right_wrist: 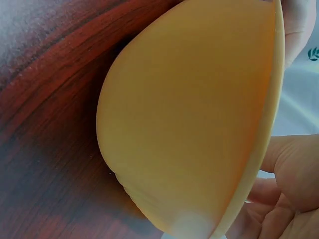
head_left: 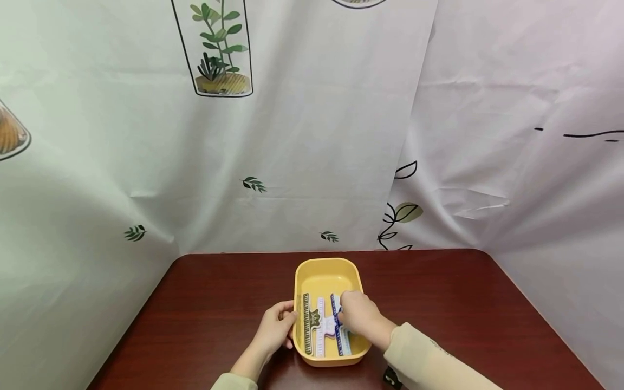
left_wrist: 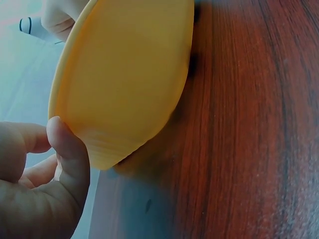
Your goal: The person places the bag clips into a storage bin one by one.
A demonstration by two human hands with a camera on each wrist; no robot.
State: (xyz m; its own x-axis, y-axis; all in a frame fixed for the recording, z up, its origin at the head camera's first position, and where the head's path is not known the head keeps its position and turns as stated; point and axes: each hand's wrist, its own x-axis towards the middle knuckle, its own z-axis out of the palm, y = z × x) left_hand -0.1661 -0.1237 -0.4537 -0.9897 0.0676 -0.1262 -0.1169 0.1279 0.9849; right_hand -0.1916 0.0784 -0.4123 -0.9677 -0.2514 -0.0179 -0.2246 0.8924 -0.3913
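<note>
A yellow tray [head_left: 327, 265] stands on the table with several long clips in it, their edges marked like rulers. At the left lies a black clip [head_left: 307, 325] with a bear-shaped handle, then a pale pink clip [head_left: 320, 327], a dark blue clip [head_left: 336, 325] and a light blue clip [head_left: 345, 342]. My left hand [head_left: 274, 329] pinches the tray's left rim, thumb at the edge in the left wrist view. Inside the tray, my right hand [head_left: 363, 317] has its fingers curled at the light blue clip, partly covering it. The tray's wall [right_wrist: 184, 119] hides the clips in the right wrist view.
The dark red wooden table [head_left: 439, 303] reaches back to a pale printed curtain [head_left: 312, 135], which also hangs on both sides. Close to the right sleeve [head_left: 424, 360], a small black item [head_left: 392, 377] with white marks lies at the table's near side, partly covered.
</note>
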